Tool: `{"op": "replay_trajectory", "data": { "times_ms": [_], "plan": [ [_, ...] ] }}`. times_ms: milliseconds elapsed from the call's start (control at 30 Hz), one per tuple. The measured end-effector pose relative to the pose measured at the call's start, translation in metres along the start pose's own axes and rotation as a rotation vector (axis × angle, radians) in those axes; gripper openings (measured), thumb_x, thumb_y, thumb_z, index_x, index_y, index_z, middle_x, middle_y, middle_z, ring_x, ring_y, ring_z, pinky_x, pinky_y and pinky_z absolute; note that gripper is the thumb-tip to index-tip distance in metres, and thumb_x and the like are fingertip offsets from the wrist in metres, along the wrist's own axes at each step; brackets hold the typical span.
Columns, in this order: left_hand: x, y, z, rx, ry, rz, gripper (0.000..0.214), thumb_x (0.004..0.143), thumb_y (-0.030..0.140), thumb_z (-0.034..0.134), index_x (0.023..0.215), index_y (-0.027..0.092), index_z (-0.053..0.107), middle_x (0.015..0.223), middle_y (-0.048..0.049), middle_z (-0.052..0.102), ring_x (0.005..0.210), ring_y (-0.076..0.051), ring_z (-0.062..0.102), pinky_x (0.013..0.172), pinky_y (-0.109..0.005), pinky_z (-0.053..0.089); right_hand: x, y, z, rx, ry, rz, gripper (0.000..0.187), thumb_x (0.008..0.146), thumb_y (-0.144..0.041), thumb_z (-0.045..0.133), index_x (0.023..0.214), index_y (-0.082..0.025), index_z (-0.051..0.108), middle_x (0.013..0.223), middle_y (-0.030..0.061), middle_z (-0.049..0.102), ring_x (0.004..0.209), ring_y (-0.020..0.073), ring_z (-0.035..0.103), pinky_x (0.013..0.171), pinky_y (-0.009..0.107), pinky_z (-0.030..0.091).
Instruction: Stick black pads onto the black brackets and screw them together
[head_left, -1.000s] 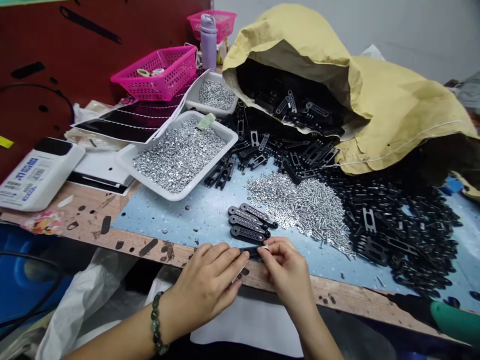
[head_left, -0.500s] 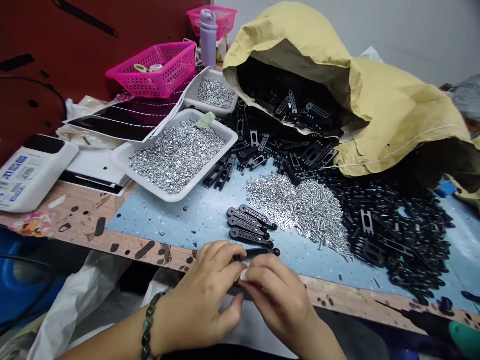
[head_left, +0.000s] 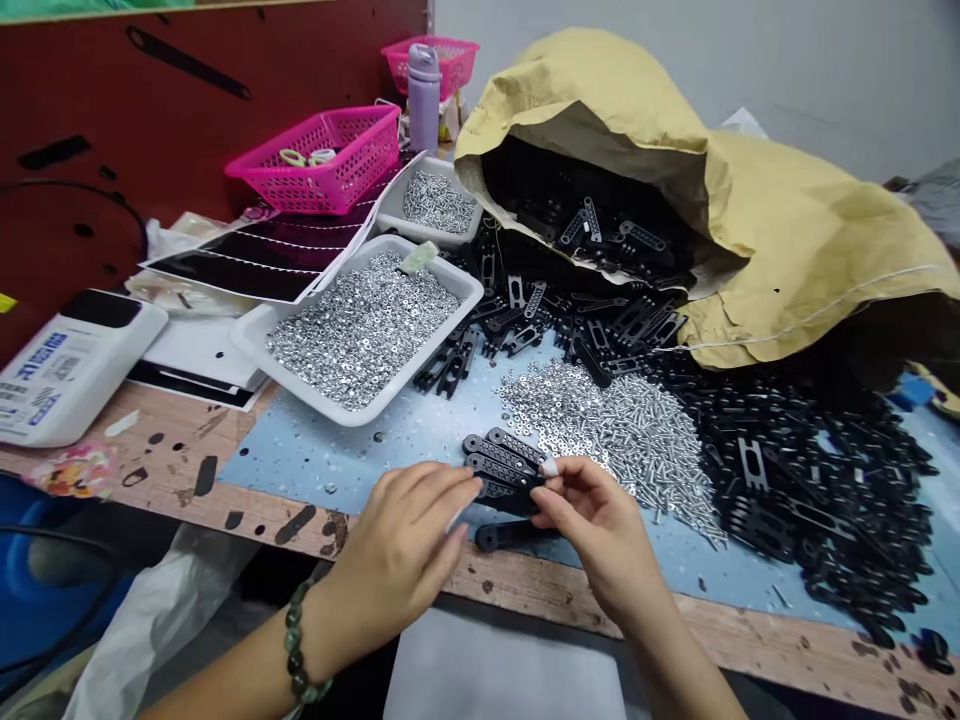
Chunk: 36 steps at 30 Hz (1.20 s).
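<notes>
Between my hands is a black plastic arm point(head_left: 504, 497), low over the row of similar black arms point(head_left: 501, 462) on the blue mat. My right hand point(head_left: 600, 530) pinches its right end between thumb and fingers; a white covering shows on one fingertip. My left hand point(head_left: 405, 540) is at the other end, fingers stretched out and thumb a little apart. Something white shows between its fingers and thumb, too hidden to name. Another black arm point(head_left: 517, 535) lies nearer the mat's front edge, just below the hands.
A white tray of small metal nuts point(head_left: 360, 335) stands behind my left hand, with a smaller tray of screws point(head_left: 437, 203) beyond. Loose screws point(head_left: 652, 440) and black parts point(head_left: 825, 480) spread rightward. A yellow sack point(head_left: 795, 220) lies at the back, a pink basket point(head_left: 322, 170) back left.
My hands have risen from the table's front edge to the row of black arms. They have moved apart, and the right hand now pinches a black arm over the row.
</notes>
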<state>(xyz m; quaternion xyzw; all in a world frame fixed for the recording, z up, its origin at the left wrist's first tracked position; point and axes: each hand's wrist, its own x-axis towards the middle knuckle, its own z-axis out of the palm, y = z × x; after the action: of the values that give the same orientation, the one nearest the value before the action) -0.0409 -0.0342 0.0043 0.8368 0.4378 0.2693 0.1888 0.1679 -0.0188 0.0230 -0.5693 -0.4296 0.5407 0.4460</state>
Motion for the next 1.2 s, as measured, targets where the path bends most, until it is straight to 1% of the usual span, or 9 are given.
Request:
{"op": "replay_trajectory", "data": {
  "times_ms": [67,167,267,433,700,933,1067,1133,1200],
  "plan": [
    [0.001,-0.001,0.004,0.087,0.007,0.091,0.034,0.093,0.014,0.045,0.125,0.017,0.053,0.123,-0.0073,0.061,0.114,-0.026,0.049,0.093,-0.043,0.035,0.002,0.006,0.003,-0.017,0.026,0.015,0.029,0.068,-0.038,0.075,0.083,-0.019,0.061,0.07,-0.0017,0.053,0.064,0.0119,0.054,0.053,0.023,0.054],
    [0.002,0.0,0.007,0.119,0.028,0.132,0.031,0.093,0.015,0.046,0.122,0.015,0.057,0.12,-0.0067,0.064,0.109,-0.025,0.053,0.089,-0.041,0.035,0.002,0.016,0.005,-0.07,0.083,-0.022,0.024,0.072,-0.036,0.072,0.082,-0.019,0.06,0.07,-0.0013,0.054,0.065,0.0123,0.054,0.056,0.024,0.055],
    [0.001,0.001,0.007,0.116,0.034,0.135,0.031,0.092,0.016,0.046,0.121,0.014,0.058,0.12,-0.0074,0.064,0.109,-0.025,0.053,0.089,-0.041,0.035,0.0,0.024,0.007,-0.115,0.114,-0.06,0.02,0.075,-0.035,0.069,0.083,-0.019,0.06,0.072,-0.0008,0.055,0.066,0.0128,0.055,0.059,0.026,0.056],
    [-0.001,0.001,0.007,0.122,0.024,0.13,0.031,0.092,0.016,0.047,0.121,0.013,0.058,0.12,-0.0079,0.063,0.108,-0.025,0.053,0.088,-0.041,0.036,-0.003,0.03,0.008,-0.175,0.096,-0.083,0.017,0.079,-0.034,0.066,0.087,-0.02,0.059,0.075,0.0001,0.055,0.068,0.0136,0.055,0.059,0.026,0.054],
    [0.001,0.006,0.01,0.211,-0.002,0.119,0.034,0.093,0.019,0.045,0.125,0.015,0.056,0.121,-0.0072,0.063,0.106,-0.025,0.053,0.089,-0.041,0.035,-0.003,0.025,0.012,-0.213,0.128,-0.023,0.019,0.077,-0.037,0.064,0.081,-0.02,0.057,0.066,-0.0013,0.054,0.059,0.0136,0.053,0.052,0.024,0.05],
    [-0.001,0.008,0.019,0.284,-0.013,0.107,0.042,0.089,0.01,0.042,0.128,0.017,0.054,0.118,-0.0077,0.063,0.102,-0.026,0.053,0.087,-0.043,0.034,-0.005,0.025,0.01,-0.672,0.11,-0.236,0.005,0.081,-0.024,0.054,0.081,-0.02,0.052,0.072,0.0013,0.056,0.063,0.015,0.055,0.055,0.025,0.045],
    [0.002,0.006,0.021,0.306,0.019,0.116,0.041,0.088,0.009,0.044,0.127,0.018,0.055,0.116,-0.0091,0.063,0.101,-0.026,0.054,0.085,-0.042,0.036,0.004,0.018,0.011,-0.931,0.071,-0.284,0.009,0.082,-0.021,0.053,0.083,-0.022,0.044,0.074,0.0007,0.055,0.064,0.0168,0.054,0.056,0.027,0.042],
    [0.002,0.008,0.017,0.299,0.016,0.106,0.043,0.087,0.008,0.043,0.127,0.018,0.055,0.116,-0.0097,0.063,0.102,-0.026,0.054,0.086,-0.043,0.038,0.003,0.007,0.007,-1.014,0.141,-0.341,0.017,0.081,-0.027,0.058,0.088,-0.022,0.044,0.08,0.0027,0.055,0.07,0.0195,0.055,0.056,0.028,0.041],
    [-0.005,0.012,0.01,0.264,0.007,0.091,0.048,0.086,0.005,0.041,0.131,0.018,0.051,0.121,-0.0111,0.06,0.108,-0.027,0.052,0.088,-0.044,0.039,-0.013,0.001,-0.005,-0.985,0.266,-0.444,0.022,0.08,-0.03,0.062,0.089,-0.023,0.044,0.081,0.0027,0.052,0.07,0.0193,0.053,0.056,0.028,0.041]
  ]
}}
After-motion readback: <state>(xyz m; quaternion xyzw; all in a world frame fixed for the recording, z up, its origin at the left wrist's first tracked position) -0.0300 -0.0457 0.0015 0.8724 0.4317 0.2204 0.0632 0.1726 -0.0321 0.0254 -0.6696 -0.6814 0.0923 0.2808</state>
